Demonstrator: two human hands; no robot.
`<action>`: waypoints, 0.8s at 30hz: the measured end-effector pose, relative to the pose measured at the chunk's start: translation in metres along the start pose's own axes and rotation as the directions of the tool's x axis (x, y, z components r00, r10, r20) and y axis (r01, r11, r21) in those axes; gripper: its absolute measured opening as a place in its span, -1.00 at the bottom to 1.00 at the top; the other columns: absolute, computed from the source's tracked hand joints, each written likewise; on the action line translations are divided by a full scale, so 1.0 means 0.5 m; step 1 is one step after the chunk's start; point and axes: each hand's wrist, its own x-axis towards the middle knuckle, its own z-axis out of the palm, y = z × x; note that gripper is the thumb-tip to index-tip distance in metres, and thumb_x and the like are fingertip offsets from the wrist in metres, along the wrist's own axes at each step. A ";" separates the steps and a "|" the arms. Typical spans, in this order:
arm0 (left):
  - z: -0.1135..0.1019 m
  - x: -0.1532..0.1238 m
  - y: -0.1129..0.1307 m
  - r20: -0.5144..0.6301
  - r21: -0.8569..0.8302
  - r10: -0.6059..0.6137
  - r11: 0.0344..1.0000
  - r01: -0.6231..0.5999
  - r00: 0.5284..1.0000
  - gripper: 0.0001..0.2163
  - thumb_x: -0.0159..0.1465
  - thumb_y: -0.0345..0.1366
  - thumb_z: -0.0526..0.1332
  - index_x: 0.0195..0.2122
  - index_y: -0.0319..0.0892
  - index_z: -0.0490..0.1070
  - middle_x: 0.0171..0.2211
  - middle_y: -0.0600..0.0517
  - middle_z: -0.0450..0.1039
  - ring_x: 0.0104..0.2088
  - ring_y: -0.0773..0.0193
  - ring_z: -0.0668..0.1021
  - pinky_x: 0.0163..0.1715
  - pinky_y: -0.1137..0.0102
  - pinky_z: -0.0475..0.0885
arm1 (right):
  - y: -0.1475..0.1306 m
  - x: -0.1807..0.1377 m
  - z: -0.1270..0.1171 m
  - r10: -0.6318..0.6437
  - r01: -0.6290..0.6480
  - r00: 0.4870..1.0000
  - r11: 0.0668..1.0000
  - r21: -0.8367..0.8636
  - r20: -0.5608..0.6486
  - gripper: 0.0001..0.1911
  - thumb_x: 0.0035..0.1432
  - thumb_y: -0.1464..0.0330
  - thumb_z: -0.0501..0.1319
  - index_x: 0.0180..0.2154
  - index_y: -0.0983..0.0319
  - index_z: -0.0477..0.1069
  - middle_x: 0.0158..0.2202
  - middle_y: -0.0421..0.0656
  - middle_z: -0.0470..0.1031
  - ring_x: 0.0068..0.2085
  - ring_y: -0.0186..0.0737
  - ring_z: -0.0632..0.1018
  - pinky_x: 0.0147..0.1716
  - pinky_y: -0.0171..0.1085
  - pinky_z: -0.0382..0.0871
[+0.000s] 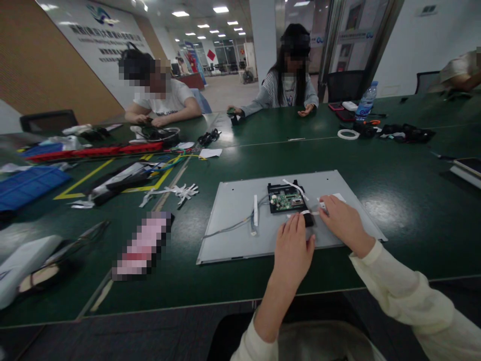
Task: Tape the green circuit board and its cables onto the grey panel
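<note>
A grey flat panel (pixel 225 205) lies on the table in front of me. On it sits a green circuit board (pixel 287 202) in a black frame (pixel 276 189). My left hand (pixel 293 245) rests at the frame's lower edge, fingers stretched out and close together, thumb apart. Its fingertips touch a black piece (pixel 308 219) that a white tape strip (pixel 314 213) crosses. To the right, my right hand (pixel 343 220) has its fingers bent over the panel at the strip's far end; the fingertips are partly hidden. Another white strip (pixel 295 186) curls over the frame's top.
Grey cables (pixel 229 230) run off the panel's left side. Left of it lie a phone (pixel 143 245), torn white strips (pixel 180 192) and a blue basket (pixel 32 188). A tape roll (pixel 348 134) and water bottle (pixel 366 102) stand farther back. Two people sit across the table.
</note>
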 end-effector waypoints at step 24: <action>-0.076 0.194 -0.334 -0.014 0.046 -0.009 0.999 0.010 1.000 -0.86 0.24 -0.38 0.05 -0.32 -0.22 0.38 -0.27 -0.04 0.38 -0.18 0.21 0.44 -0.10 0.32 0.35 | -0.218 0.098 0.011 -0.615 0.619 0.782 0.748 0.240 -0.103 -0.71 0.24 0.39 0.04 -0.08 0.34 0.41 0.08 0.07 0.36 0.15 -0.01 0.32 0.13 -0.03 0.22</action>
